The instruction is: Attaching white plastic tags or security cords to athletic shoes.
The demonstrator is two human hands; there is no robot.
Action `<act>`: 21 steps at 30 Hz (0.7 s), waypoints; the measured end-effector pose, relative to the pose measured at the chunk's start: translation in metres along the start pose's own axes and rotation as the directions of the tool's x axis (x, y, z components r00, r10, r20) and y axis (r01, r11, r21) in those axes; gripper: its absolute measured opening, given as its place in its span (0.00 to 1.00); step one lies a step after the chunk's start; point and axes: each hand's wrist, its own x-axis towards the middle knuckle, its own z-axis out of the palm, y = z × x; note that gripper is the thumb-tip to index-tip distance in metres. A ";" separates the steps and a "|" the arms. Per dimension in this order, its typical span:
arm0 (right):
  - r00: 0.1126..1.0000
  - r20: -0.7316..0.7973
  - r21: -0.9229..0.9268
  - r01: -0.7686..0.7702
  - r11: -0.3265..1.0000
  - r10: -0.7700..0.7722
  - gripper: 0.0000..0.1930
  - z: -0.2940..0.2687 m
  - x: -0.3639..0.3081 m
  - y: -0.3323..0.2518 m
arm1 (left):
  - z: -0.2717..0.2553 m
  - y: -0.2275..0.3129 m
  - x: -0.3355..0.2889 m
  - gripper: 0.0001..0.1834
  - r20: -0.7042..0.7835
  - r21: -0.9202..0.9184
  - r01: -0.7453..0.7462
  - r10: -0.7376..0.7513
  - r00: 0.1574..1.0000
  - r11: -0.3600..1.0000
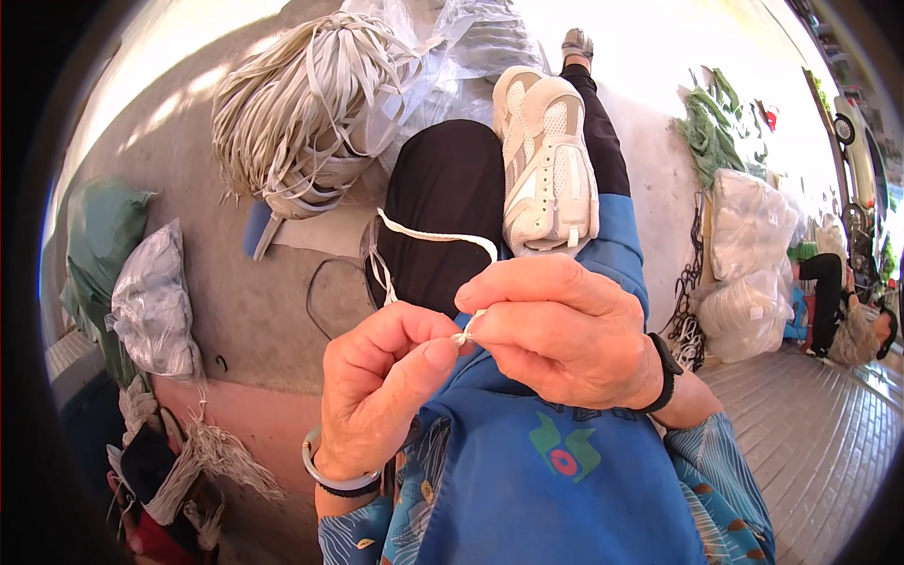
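A flat white shoelace [441,235] is pinched between both hands above my lap. My left hand [384,381] grips it between thumb and forefinger, beside a small knot or gathered bit of lace. Close against it, my right hand [565,334] pinches the lace with its fingers folded in. One length of the lace loops up over my black-clad knee, and another hangs down past my left hand. Just beyond my right hand, a pair of beige and white sneakers [554,160] lies on my lap; the eyelets of the nearer one appear unlaced.
A big bundle of pale laces [292,104] lies at the far left, beside clear plastic bags [471,42]. Stuffed plastic bags [155,301] and string tufts [212,452] are at left. Wrapped bundles [749,226] stand at right, near another person [852,325].
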 end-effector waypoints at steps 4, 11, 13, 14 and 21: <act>0.999 -0.017 -0.009 -0.030 1.000 0.030 0.12 0.004 0.001 -0.001 | 0.000 -0.001 0.000 0.05 -0.020 -0.073 -0.018 0.016 1.000 0.997; 0.984 -0.063 -0.040 -0.170 0.985 0.168 0.14 -0.002 0.005 -0.014 | 0.000 -0.006 0.001 0.05 -0.066 -0.127 -0.023 0.015 0.998 0.992; 0.979 -0.040 -0.074 -0.202 0.977 0.199 0.15 -0.004 0.004 -0.017 | 0.002 -0.006 0.001 0.04 -0.088 -0.115 -0.060 0.050 0.995 0.992; 0.978 -0.036 -0.078 -0.207 0.975 0.205 0.15 -0.002 0.003 -0.017 | 0.002 -0.006 0.001 0.04 -0.089 -0.116 -0.059 0.049 0.995 0.991; 0.988 -0.086 -0.151 -0.137 0.979 0.125 0.13 0.008 0.002 -0.011 | 0.004 -0.005 0.001 0.03 -0.079 -0.024 -0.086 0.084 0.993 0.996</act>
